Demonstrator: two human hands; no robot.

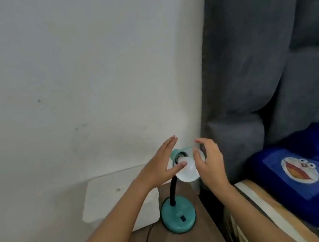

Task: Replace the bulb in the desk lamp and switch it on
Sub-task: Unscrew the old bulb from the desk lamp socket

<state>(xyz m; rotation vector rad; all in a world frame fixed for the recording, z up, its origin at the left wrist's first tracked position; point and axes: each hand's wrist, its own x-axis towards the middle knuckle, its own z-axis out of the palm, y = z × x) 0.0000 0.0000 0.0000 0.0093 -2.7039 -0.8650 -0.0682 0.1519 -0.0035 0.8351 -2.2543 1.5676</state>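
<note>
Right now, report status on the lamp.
Left hand open, thumb on bulb. Right hand open beside it. Bulb at teal shade, unlit. Nothing blocking.

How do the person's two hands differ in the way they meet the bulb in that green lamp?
The left hand is flat, fingers straight, its thumb lying against the white bulb. The right hand is curled, fingers arched over the lamp's head, thumb beside the bulb. The left comes from the bulb's left, the right from its right. Neither has closed fully round the bulb; both sit at the teal desk lamp.
</note>
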